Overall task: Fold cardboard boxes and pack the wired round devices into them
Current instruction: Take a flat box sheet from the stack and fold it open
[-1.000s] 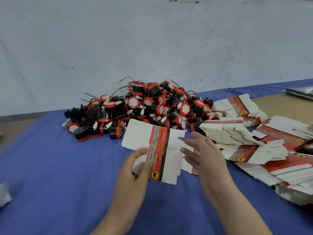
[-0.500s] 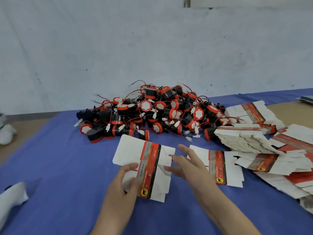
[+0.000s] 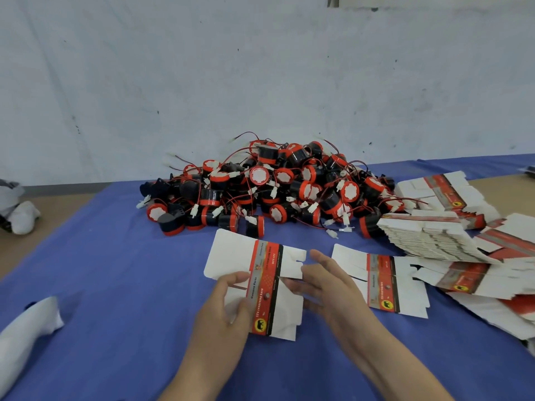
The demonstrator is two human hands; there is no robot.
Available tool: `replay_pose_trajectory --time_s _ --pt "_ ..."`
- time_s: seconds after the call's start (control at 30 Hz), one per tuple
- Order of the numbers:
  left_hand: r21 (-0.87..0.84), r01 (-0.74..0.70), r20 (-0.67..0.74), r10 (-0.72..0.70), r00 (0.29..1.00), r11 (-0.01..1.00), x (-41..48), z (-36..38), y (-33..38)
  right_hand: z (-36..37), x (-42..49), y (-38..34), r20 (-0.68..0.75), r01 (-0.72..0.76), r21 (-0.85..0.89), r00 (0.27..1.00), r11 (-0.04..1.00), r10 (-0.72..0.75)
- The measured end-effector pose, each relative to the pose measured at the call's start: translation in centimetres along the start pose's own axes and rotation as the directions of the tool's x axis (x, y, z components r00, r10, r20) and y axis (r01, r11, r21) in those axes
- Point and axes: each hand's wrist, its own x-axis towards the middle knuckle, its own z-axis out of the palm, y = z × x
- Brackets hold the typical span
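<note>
A flat, unfolded white cardboard box blank (image 3: 231,256) with a red and black printed band is held above the blue cloth. My left hand (image 3: 224,309) grips its near left part, thumb on top. My right hand (image 3: 324,280) touches the blank's right flaps with fingers spread and fairly straight. Behind it lies a heap of round black and red wired devices (image 3: 275,186) with white plugs. A second flat blank (image 3: 382,282) lies on the cloth right of my right hand.
Stacks of flat blanks (image 3: 428,235) spread over the right side of the blue cloth (image 3: 115,270). White wrapped bundles lie at the near left (image 3: 26,328) and far left (image 3: 20,212). A pale wall rises behind the table.
The held blank has come nearer and lower in view, away from the device heap. My right hand stays at its right flaps. The second blank on the cloth has come into sight.
</note>
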Motion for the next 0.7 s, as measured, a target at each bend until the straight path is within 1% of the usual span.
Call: replay_pose_trajectory --time_s 0.13,0.23,0.3,0.37,0.47,0.53,0.6,0.67,0.7 --pt "-0.005 -0.019 0.034 0.019 0.999 1.000 0.0 0.2 0.1 0.0 -0.4 0.4 0.051 0.019 -0.123 0.999 0.992 -0.013" --pt "0.007 -0.045 0.043 0.045 0.998 0.999 0.0 0.4 0.0 0.0 -0.4 0.7 0.057 0.030 -0.108 0.998 0.994 -0.024" --pt "0.059 -0.098 0.062 0.094 0.994 0.993 -0.1 0.7 -0.2 -0.2 -0.3 0.8 0.050 0.031 -0.093 0.998 0.995 -0.026" --pt "0.166 -0.175 0.085 0.163 0.983 0.970 -0.2 1.0 -0.6 -0.3 -0.4 0.8 0.054 0.034 -0.114 0.998 0.993 -0.028" --pt "0.343 -0.265 0.079 0.254 0.964 0.901 -0.3 1.5 -1.0 -0.7 -0.5 0.8 0.059 0.041 -0.133 0.998 0.990 -0.034" --pt "0.472 -0.251 0.070 0.248 0.966 0.845 -0.5 1.6 -0.8 -0.9 -0.2 0.9 0.034 0.026 -0.113 0.999 0.993 -0.022" --pt "0.618 -0.239 0.050 0.266 0.963 0.749 -0.7 1.8 -0.3 -1.0 0.0 0.8 -0.003 0.009 -0.078 1.000 0.997 -0.009" --pt "0.643 -0.278 0.067 0.309 0.949 0.714 -0.8 1.9 0.1 -0.9 0.1 0.7 -0.027 0.007 -0.049 1.000 0.999 -0.008" --pt "0.668 -0.298 0.124 0.292 0.948 0.682 -0.8 2.0 0.1 -1.0 0.2 0.6 -0.034 0.009 -0.036 0.999 0.999 -0.011"
